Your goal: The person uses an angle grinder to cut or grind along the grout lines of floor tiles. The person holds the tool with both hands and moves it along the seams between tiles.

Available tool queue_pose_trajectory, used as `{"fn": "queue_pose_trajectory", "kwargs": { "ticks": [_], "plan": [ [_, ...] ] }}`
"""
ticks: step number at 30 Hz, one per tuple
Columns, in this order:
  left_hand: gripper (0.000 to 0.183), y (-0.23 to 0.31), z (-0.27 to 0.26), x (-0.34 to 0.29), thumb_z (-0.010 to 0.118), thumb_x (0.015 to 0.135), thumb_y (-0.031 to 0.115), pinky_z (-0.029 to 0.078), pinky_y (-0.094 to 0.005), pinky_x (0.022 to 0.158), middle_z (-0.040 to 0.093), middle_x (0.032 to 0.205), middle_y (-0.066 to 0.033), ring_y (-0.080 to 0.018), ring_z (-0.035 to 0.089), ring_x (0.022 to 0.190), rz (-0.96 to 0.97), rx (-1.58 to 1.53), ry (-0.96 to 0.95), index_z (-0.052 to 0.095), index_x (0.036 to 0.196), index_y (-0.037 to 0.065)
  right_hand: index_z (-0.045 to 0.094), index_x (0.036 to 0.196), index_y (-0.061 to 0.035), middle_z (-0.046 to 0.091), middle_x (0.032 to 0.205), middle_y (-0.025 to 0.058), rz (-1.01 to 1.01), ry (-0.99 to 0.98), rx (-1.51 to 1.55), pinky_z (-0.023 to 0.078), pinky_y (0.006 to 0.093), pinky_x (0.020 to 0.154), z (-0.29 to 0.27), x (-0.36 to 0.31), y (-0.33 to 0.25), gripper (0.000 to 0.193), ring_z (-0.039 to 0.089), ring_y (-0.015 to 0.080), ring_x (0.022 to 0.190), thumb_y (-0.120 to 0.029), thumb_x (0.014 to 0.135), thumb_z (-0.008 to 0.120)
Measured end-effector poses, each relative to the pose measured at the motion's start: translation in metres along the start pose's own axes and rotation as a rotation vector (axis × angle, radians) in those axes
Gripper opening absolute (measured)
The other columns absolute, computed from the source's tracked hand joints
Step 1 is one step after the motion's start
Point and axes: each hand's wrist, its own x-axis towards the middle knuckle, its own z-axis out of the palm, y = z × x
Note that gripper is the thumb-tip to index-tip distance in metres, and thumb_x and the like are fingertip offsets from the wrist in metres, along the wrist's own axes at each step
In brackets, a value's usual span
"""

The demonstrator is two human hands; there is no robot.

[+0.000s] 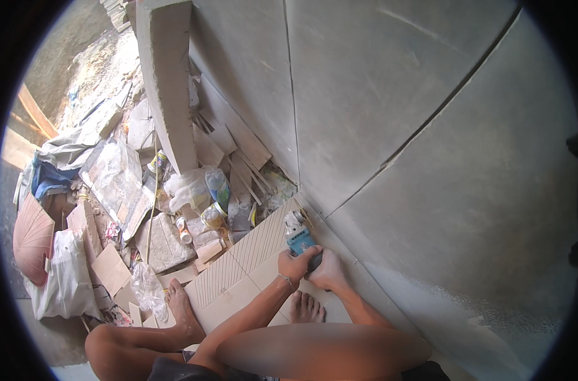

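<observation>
Squatting over a beige floor tile (238, 279), I watch both hands close on a blue power grinder (300, 240) at the foot of a grey tiled wall (390, 114). My left hand (295, 261) wraps its fingers tight around the rear of the tool's body, a thin bracelet (285, 279) at the wrist, while my right hand (329, 270) clamps the same handle from the other side, the two touching each other. The grinder sits with its pale head at the far edge of the tile, right where floor meets wall; whether the disc touches the tile I cannot tell. Both bare feet are planted on the tiles, the left foot (182, 311) near the tile's left corner and the right foot (305, 308) just below the hands. Beyond the tile lies a heap of rubble: broken tile offcuts (165, 244), clear plastic bags (194, 187), small cans (184, 232), a white sack (63, 279) and a ribbed reddish piece (33, 238). A concrete slab (168, 82) leans upright by the wall.
</observation>
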Motion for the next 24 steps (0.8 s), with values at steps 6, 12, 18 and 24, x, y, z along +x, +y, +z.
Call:
{"fn": "queue_pose_trajectory", "kwargs": {
  "ticks": [6,12,18,24],
  "plan": [
    [0.034,-0.003,-0.001,0.003,0.094,0.08,0.021,0.058,-0.0312,0.071,0.078,0.094,-0.0077,-0.0152,0.073,0.078,0.01,0.02,-0.007,0.076,0.1,0.0,0.067,0.121,0.0,0.078,0.106,0.0244,-0.003,0.012,0.0,0.065,0.0458,0.081,0.002,0.001,0.005,0.058,0.078,0.0385,0.099,-0.021,0.071,0.087],
    [0.036,-0.003,0.001,-0.001,0.094,0.079,0.022,0.058,-0.0306,0.071,0.078,0.094,-0.0079,-0.015,0.073,0.078,-0.013,0.002,0.0,0.076,0.1,-0.001,0.071,0.114,-0.0011,0.078,0.103,0.0215,0.001,0.012,0.051,0.061,0.0436,0.083,0.003,-0.001,0.004,0.058,0.077,0.0358,0.099,-0.027,0.066,0.091],
    [0.036,-0.001,0.002,-0.001,0.094,0.079,0.022,0.058,-0.0308,0.07,0.078,0.094,-0.0078,-0.0146,0.073,0.077,-0.009,0.027,0.01,0.076,0.099,-0.001,0.072,0.112,-0.0001,0.078,0.102,0.0219,-0.011,0.025,0.013,0.06,0.0441,0.084,0.002,0.001,0.005,0.056,0.078,0.0361,0.099,-0.027,0.067,0.091],
    [0.035,0.001,-0.001,0.004,0.095,0.078,0.023,0.057,-0.031,0.067,0.077,0.089,-0.0066,-0.0142,0.071,0.074,0.012,0.072,0.021,0.077,0.095,0.0,0.072,0.113,-0.0004,0.078,0.1,0.0229,0.018,-0.016,0.025,0.063,0.0446,0.078,-0.005,0.0,-0.008,0.05,0.078,0.0368,0.093,-0.018,0.069,0.087]
  ]
}}
